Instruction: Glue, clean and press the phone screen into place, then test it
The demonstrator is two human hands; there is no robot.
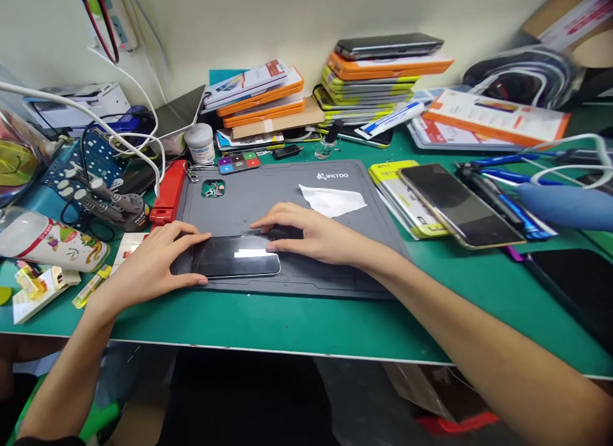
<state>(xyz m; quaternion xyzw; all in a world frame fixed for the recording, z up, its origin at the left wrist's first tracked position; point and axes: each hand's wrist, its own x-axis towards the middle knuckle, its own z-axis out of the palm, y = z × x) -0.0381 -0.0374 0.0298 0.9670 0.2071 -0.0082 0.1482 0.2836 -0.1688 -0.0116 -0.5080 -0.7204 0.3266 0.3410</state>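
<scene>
Phone (235, 256) flat on grey mat (287, 190) | glassy, slippery, fragile; grip by side edges | left hand (153, 264) steadies left end, right hand (306, 235) presses right end, neither clamped

Both forearms reach in from six o'clock, bare. The left hand (153, 261) lies palm down, fingers spread toward three o'clock, thumb tucked low. The right hand (311, 235) rests flat, fingers extended toward nine o'clock, its forearm running back toward four o'clock.
</scene>
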